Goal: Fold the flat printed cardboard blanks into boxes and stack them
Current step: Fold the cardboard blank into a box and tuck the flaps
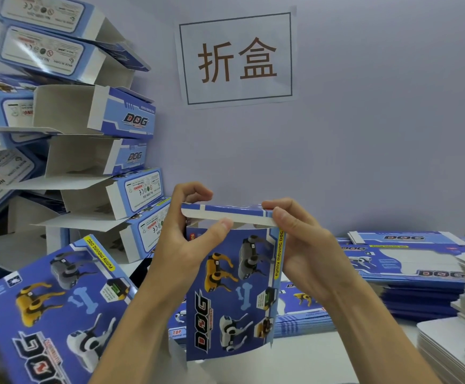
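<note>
Box [231, 295] under assembly stands upright at centre, held above the white table [323, 353], its printed blue face with the toy dogs and the "DOG" logo turned toward us. We hold it with both hands at its top end, where the lid flap [225, 214] is bent over, its white tuck edge showing along the front. Our left hand [181, 239] grips the upper left corner, thumb pressed on the flap's white edge, fingers curled behind. Our right hand [306, 250] grips the upper right corner, thumb lying along the flap's end and fingers wrapped round the side wall. To the left, finished boxes [109, 151] lie stacked in a leaning pile against the wall, open flaps outward, and one more box [51, 309] lies face up in the near left corner. Flat printed blanks [409, 275] lie in stacks on the right, with white cardboard sheets [458, 347] piled just beside them. A paper sign [237, 58] is stuck on the wall above
</note>
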`<move>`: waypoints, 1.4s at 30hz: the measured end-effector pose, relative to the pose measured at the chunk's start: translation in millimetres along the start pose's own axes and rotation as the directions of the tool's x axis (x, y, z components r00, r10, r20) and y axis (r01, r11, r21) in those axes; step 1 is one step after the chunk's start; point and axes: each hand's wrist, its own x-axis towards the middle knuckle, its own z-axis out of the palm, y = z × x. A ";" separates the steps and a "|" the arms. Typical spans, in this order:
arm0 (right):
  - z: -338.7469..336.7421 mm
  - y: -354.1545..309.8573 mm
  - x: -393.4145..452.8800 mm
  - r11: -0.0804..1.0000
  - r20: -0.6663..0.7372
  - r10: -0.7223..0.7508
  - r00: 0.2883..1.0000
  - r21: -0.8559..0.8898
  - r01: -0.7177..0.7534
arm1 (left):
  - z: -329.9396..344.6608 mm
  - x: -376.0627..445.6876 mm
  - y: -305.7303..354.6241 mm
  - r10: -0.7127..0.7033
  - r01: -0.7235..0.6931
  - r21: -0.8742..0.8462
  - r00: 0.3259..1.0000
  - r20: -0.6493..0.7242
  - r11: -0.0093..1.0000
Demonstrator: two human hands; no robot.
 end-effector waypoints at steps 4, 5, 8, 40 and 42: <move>-0.1 0.4 1.2 1.000 -0.014 -0.007 1.000 -0.021 0.007 | -1.7 0.1 -0.1 -0.010 0.011 -0.035 1.000 0.005 0.999; -0.5 0.2 1.5 0.999 -0.020 -0.008 1.000 -0.032 0.007 | -1.7 0.3 -0.8 -0.011 0.011 -0.038 1.000 0.009 0.999; -0.7 -0.4 2.5 0.999 -0.055 -0.015 0.998 -0.053 0.012 | -1.3 0.4 -3.1 -0.030 0.033 -0.102 0.999 0.032 0.994; 2.6 -1.5 4.4 1.000 -0.098 0.017 0.995 -0.006 -0.018 | 9.9 -7.3 -4.9 0.114 -0.115 -0.073 0.993 -0.015 0.991; 0.5 -2.1 3.0 1.000 -0.098 0.010 0.995 0.011 -0.009 | 9.4 -7.1 -2.4 0.070 -0.063 -0.173 0.997 0.031 0.983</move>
